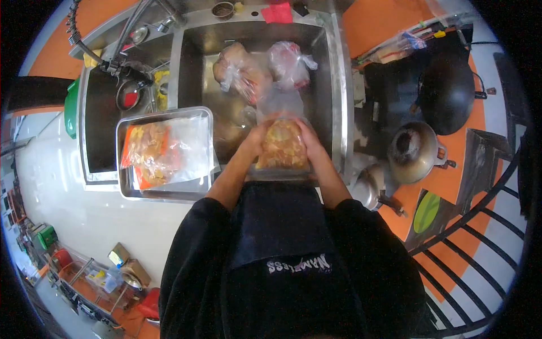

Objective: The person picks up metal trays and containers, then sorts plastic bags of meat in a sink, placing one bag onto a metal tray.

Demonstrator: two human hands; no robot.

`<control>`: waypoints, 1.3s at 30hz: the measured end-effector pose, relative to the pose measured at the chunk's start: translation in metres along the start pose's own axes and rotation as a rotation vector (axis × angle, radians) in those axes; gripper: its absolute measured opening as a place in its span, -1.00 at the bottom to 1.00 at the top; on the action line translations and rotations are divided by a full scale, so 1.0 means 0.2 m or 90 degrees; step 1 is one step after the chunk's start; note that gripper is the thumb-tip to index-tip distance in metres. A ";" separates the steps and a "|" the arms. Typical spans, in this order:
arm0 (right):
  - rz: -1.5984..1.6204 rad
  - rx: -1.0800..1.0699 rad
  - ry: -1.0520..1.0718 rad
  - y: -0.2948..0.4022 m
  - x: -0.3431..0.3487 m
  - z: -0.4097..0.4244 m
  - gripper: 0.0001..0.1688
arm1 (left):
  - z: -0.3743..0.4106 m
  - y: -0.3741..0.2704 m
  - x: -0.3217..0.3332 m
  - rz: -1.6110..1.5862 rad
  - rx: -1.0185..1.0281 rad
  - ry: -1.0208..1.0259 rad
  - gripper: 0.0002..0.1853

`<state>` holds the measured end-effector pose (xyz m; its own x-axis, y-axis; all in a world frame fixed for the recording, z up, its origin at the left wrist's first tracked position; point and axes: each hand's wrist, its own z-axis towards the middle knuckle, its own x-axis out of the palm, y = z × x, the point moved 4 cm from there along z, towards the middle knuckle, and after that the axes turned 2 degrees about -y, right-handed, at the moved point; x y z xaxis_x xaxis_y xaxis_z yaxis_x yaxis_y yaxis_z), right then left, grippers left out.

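Between my two hands is a clear plastic bag of yellowish marinated meat pieces (283, 146), held over the near edge of a steel sink (336, 127). My left hand (257, 137) grips its left side and my right hand (308, 137) its right side. The bag's loose clear top spreads away from me over the sink. Farther inside the sink lie a knotted bag of pale meat (241, 70) and a knotted bag of red contents (289, 64). To my left, a steel tray (207, 148) holds orange-marked packs of similar meat (146, 146) and an overlapping clear plastic sheet or bag (192, 148).
The tray bridges the smaller left basin (101, 144), where a spring-hose faucet (127, 74) hangs over a small pan (128, 95). A red cloth (277, 13) lies on the back rim. Right of the sink stand a black wok (446, 93) and metal pots (413, 152). Black railing bars (461, 258) curve behind at right.
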<state>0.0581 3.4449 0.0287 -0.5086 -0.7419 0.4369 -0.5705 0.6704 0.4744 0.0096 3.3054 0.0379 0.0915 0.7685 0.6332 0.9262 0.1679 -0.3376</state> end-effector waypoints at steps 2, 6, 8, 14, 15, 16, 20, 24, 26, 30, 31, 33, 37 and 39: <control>0.008 0.006 0.010 0.00 0.01 0.00 -0.48 | -0.02 0.00 0.01 0.002 -0.011 0.000 -0.62; -0.030 0.034 0.018 0.01 0.04 -0.03 -0.51 | -0.08 -0.01 0.04 -0.010 -0.021 0.008 -0.60; -0.083 -0.023 -0.003 0.02 0.04 -0.04 -0.51 | -0.12 -0.01 0.04 0.025 0.014 -0.037 -0.59; -0.232 -0.114 -0.013 0.00 -0.01 0.03 -0.47 | -0.07 0.05 -0.01 -0.008 0.020 -0.055 -0.60; -0.219 -0.107 -0.010 -0.01 -0.04 0.04 -0.47 | -0.07 0.06 -0.02 -0.013 0.012 -0.061 -0.61; -0.206 -0.098 -0.003 -0.01 -0.03 0.02 -0.47 | -0.08 0.05 -0.01 -0.009 0.004 -0.075 -0.61; -0.216 -0.083 -0.011 -0.01 -0.02 0.01 -0.46 | -0.09 0.05 0.00 -0.004 -0.008 -0.098 -0.62; -0.228 -0.097 -0.040 -0.01 -0.01 -0.01 -0.45 | -0.06 0.07 -0.03 0.011 0.005 -0.086 -0.62; -0.263 -0.078 -0.079 0.02 0.06 -0.07 -0.45 | -0.03 0.09 -0.07 -0.016 -0.014 -0.078 -0.62; -0.261 -0.099 -0.063 -0.01 -0.02 0.03 -0.44 | -0.01 0.10 -0.05 -0.014 -0.034 -0.070 -0.60; -0.281 -0.108 -0.065 -0.02 -0.02 0.04 -0.43 | -0.01 0.09 -0.04 -0.001 -0.028 -0.077 -0.60; -0.277 -0.109 -0.066 -0.04 -0.04 0.07 -0.43 | -0.02 0.08 -0.02 0.027 -0.015 -0.089 -0.58; -0.226 -0.078 -0.042 -0.01 0.08 0.01 -0.45 | -0.02 0.06 -0.01 0.047 0.023 -0.098 -0.57; -0.231 -0.087 -0.047 0.04 0.14 -0.05 -0.46 | -0.02 0.05 0.00 0.075 0.018 -0.095 -0.57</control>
<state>0.0462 3.4291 0.0522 -0.3372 -0.9262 0.1685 -0.6332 0.3556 0.6875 0.0205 3.3042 0.0374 0.1409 0.8662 0.4793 0.9012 0.0881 -0.4243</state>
